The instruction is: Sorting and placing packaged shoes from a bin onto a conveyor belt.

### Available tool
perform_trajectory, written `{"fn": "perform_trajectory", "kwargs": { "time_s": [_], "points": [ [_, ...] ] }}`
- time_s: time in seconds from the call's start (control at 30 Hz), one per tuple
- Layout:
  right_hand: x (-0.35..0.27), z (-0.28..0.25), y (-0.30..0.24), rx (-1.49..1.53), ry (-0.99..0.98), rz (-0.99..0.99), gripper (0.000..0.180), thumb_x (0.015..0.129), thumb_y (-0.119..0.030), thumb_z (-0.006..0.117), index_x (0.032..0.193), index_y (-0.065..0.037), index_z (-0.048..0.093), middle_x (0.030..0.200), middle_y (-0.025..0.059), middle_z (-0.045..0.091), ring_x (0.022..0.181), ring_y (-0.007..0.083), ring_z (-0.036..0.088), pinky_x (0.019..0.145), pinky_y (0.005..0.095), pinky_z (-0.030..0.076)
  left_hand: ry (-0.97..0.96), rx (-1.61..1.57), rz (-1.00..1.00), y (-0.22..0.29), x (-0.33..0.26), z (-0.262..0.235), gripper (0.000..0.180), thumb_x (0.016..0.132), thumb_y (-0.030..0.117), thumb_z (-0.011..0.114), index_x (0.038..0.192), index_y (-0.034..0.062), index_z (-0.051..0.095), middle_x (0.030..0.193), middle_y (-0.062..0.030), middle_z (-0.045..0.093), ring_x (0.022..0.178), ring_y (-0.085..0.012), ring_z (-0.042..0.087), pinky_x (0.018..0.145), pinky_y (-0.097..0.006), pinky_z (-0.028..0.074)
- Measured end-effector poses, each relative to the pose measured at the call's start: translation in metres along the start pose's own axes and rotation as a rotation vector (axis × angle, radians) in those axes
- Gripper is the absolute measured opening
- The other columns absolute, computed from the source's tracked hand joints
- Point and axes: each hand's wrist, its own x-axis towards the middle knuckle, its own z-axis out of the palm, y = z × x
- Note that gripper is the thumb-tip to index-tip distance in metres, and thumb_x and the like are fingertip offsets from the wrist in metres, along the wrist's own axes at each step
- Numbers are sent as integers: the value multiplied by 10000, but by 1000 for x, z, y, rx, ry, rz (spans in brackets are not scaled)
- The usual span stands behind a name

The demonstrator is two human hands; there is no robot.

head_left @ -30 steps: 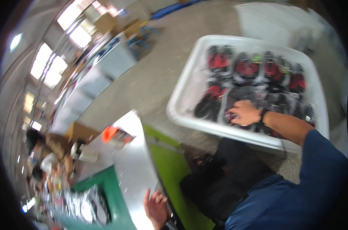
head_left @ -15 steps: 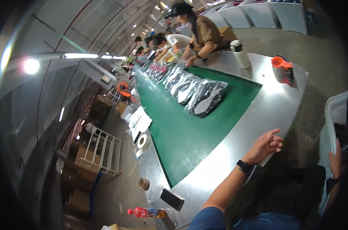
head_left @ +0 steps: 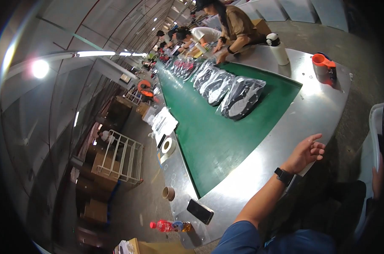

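My left hand is held above the near edge of the metal table, with its fingers loosely apart and nothing in them. A dark watch is on that wrist. At the far right, my right hand shows only in part, beside the wall of a pale plastic bin; its fingers are lost in shadow. Several clear-bagged pairs of black-and-white shoes lie on the green belt, ahead of my left hand and apart from it.
An orange tape dispenser and a white bottle stand on the table's right side. At its left are a phone, a red-capped drink bottle, and tape rolls. A person in brown leans over the belt's far side.
The whole view has swung, so the table and belt sit further right in it. My left hand keeps its open pose over the table edge. My right hand shows less than before.
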Motion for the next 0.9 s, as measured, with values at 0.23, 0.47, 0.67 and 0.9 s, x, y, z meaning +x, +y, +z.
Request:
{"fn": "perform_trajectory", "kwargs": {
  "time_s": [0.23,0.47,0.67,0.9],
  "points": [
    [8,-14,-73,244,-15,114,747,868,10,599,1573,-51,359,1562,182,447,1449,337,430,1204,402,317,264,14,-164,44,-17,-14,516,1062,421,528,1455,89,500,1184,-84,648,1072,-225,644,970,-425,534],
    [3,-32,-82,188,61,105,775,820,-87,690,1532,-27,390,1493,210,484,1392,379,471,1163,419,362,740,770,95,155,-6,-95,491,1022,344,613,1416,54,564,1303,-103,650,1211,-217,567,1056,-454,426],
    [2,-33,-98,193,69,171,766,786,-115,725,1487,-28,431,1376,209,539,1285,407,534,1087,437,424,1160,2064,216,255,-14,-210,804,895,505,712,1463,-24,501,1524,-262,472,1434,-427,404,1206,-500,296],
    [27,-4,-100,206,65,95,788,773,-123,745,1492,-44,432,1345,204,549,1248,407,559,1051,443,453,1327,2254,7,231,-36,-221,836,828,628,703,1455,104,527,1498,-147,503,1430,-454,370,1174,-554,316]
  ]
}}
